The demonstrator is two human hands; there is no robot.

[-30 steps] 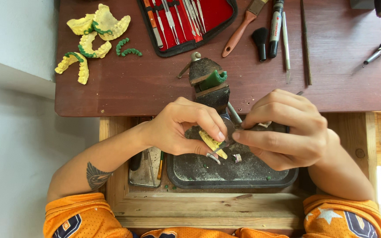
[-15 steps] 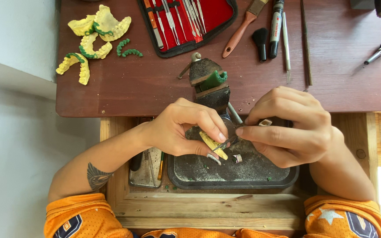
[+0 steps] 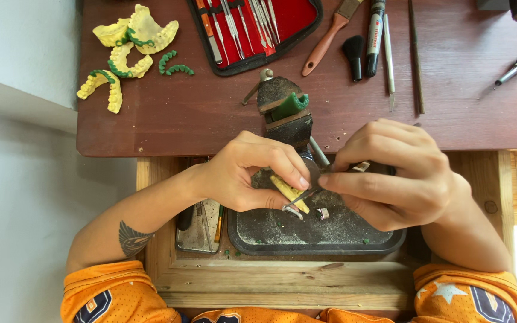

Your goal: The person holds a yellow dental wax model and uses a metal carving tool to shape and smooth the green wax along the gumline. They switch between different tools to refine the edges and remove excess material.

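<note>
Above the dark tray [image 3: 354, 242], the left hand [image 3: 249, 176] pinches a small yellow piece [image 3: 290, 192] — fingers closed on it. The right hand [image 3: 399, 176] grips a thin metal tool [image 3: 304, 196] touching that piece.

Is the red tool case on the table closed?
No, the red tool case lies open on the brown table, with its metal tools showing in a row.

This is a small dental craft workshop. A worn wooden bench [image 3: 151, 128] carries yellow plaster casts of teeth [image 3: 128, 45], a red-lined case of metal hand tools [image 3: 252, 30], a brush [image 3: 330, 36], files [image 3: 415, 57] and a small clamp vise [image 3: 283, 110], with a dusty dark tray [image 3: 330, 236] in an open drawer.
</note>
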